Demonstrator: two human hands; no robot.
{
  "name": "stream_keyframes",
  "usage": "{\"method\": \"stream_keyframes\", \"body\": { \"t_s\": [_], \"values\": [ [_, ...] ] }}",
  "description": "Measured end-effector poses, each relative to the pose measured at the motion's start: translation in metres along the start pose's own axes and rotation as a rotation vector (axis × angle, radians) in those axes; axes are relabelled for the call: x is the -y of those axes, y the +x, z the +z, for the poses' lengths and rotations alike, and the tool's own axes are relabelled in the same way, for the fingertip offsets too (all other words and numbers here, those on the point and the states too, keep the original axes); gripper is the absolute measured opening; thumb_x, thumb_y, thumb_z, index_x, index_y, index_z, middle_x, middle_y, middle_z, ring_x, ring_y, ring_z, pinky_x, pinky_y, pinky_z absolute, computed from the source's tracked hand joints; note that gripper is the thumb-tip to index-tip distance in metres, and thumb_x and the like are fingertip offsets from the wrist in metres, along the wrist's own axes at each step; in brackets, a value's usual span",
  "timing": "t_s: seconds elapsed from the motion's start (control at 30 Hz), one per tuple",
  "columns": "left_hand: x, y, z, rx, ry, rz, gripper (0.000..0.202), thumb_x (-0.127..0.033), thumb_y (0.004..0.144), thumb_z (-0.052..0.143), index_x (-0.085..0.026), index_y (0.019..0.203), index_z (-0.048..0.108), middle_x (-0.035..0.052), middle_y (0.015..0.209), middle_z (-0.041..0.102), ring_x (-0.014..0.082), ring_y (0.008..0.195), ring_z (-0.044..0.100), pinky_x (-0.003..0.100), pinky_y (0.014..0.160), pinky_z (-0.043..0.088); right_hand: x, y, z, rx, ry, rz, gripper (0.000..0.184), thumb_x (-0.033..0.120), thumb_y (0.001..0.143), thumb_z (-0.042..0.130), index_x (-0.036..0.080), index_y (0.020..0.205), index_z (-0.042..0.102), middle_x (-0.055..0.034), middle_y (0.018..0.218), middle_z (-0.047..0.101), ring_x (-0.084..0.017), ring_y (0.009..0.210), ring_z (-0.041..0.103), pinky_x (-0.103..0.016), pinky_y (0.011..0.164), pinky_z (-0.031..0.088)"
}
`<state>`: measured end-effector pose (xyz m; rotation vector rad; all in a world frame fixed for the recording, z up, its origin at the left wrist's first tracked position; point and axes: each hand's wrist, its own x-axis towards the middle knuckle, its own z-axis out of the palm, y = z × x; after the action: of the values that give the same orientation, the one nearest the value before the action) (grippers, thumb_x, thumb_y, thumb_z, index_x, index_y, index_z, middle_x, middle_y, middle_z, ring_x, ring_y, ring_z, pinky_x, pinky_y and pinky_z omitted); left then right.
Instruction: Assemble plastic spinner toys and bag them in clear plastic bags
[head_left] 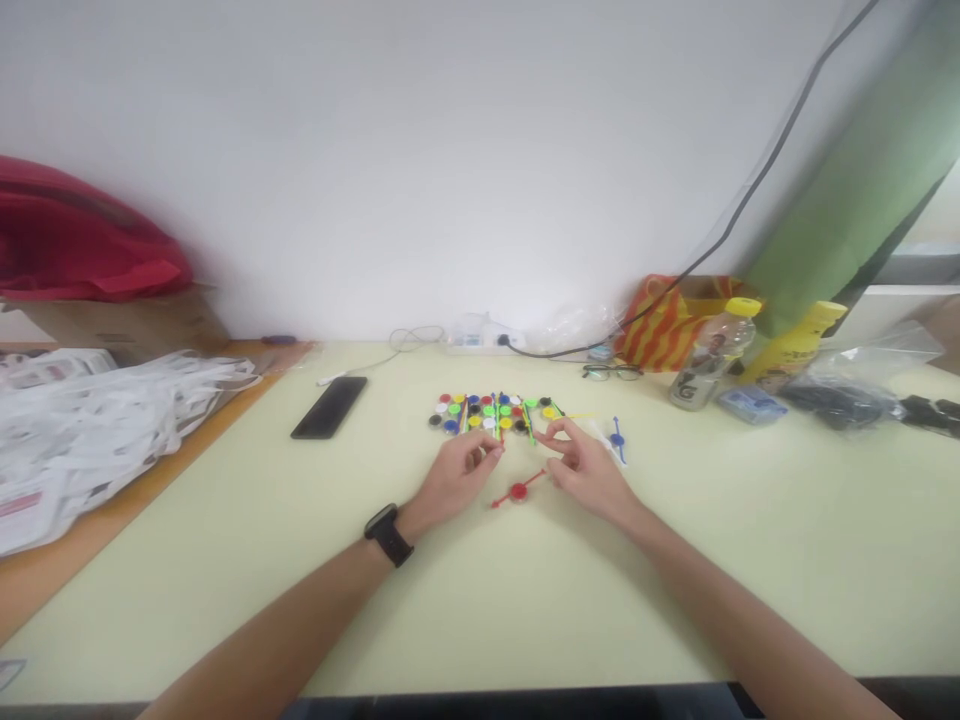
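My left hand (pixel 466 468), with a black watch (pixel 388 534) on its wrist, has thumb and forefinger pinched together. A small red tip shows at those fingertips; what the fingers hold is too small to make out. My right hand (pixel 586 466) has its fingers apart and nothing visible between them. Just beyond both hands lie several coloured round discs (pixel 453 409) and thin coloured sticks. Between my hands, nearer to me, a red disc (pixel 519 492) lies on a red arrow-ended stick. Right of my right hand is a blue disc (pixel 617 440) on a blue stick.
On the pale table (pixel 465 610) lies a black phone (pixel 330 407) at left, beside white bags (pixel 112 430). Glasses (pixel 611 372), a clear bottle (pixel 712 360), a yellow bottle (pixel 791 350) and a striped bag (pixel 652 325) stand or lie back right. A power strip (pixel 480 345) sits against the wall.
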<state>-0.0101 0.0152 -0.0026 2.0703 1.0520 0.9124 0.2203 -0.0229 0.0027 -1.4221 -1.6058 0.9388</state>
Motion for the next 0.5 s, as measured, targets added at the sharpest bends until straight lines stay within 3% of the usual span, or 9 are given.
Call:
{"method": "stream_keyframes", "body": {
  "t_s": [0.5],
  "values": [
    [0.0013, 0.0009, 0.0004, 0.001, 0.013, -0.007, 0.024, -0.037, 0.101, 0.052, -0.019, 0.093, 0.067, -0.0007, 0.082, 0.064, 0.0112, 0.063, 0.046, 0.025, 0.057, 0.036, -0.0010, -0.0010, 0.0001, -0.005, -0.061, -0.004, 0.025, 0.015, 0.074, 0.052, 0.027, 0.093, 0.042, -0.0023, 0.122, 0.075, -0.008, 0.044, 0.046, -0.025, 0.052, 0.041]
  ]
}}
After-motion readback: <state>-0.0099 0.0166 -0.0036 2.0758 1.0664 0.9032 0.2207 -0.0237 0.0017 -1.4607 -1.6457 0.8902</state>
